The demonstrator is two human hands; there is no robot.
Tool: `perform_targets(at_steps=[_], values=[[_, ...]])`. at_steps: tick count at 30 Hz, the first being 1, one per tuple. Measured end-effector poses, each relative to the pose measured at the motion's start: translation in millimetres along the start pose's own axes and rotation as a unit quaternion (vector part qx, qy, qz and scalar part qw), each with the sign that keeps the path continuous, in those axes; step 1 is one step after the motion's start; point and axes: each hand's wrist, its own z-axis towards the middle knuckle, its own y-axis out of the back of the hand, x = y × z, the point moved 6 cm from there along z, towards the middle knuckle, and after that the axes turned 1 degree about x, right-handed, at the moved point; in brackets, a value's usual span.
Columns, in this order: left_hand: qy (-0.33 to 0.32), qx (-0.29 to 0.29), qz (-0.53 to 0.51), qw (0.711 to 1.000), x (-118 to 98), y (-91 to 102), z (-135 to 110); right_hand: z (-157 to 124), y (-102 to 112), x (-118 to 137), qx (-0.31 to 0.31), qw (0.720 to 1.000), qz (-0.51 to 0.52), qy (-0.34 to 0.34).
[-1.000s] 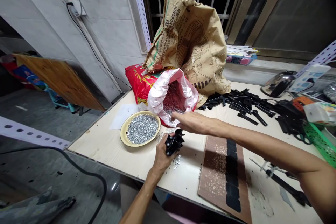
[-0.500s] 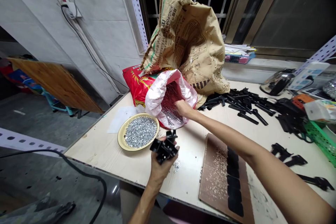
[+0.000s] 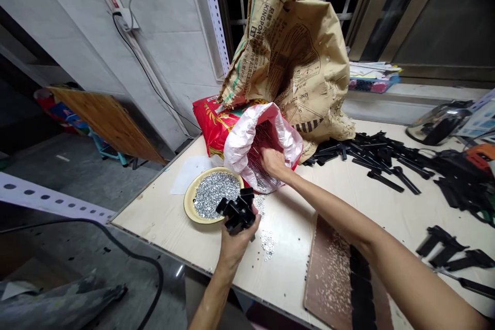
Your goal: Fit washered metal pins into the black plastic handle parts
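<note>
Digs the right hand (image 3: 273,162) into the pink-lined bag (image 3: 240,139) just behind and right of the yellow plate (image 3: 187,206), fingers curled down among the metal pins (image 3: 261,181); cannot tell whether any is pinched. Finds the pins right under those fingertips, long axes running along the bag, out toward its mouth on the plate's side. Clamps the black plastic parts (image 3: 236,210) in the left hand (image 3: 234,241) at the plate's right rim, fingers wrapped tight, farther from the pins, stubs pointing up.
</note>
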Motion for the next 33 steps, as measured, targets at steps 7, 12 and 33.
perform_targets(at_steps=[7, 12, 33], values=[[-0.112, 0.037, 0.104, 0.988, 14, 7.1, 10, -87, 53, -9, -0.117, 0.932, 0.145, 0.311], [-0.135, 0.055, 0.162, 0.976, -3, -5.0, 12, -128, 68, -6, -0.071, 0.911, 0.103, 0.392], [-0.01, 0.088, 0.119, 0.989, 7, -26.5, 8, -121, 58, 41, 0.077, 0.919, 0.005, 0.387]])
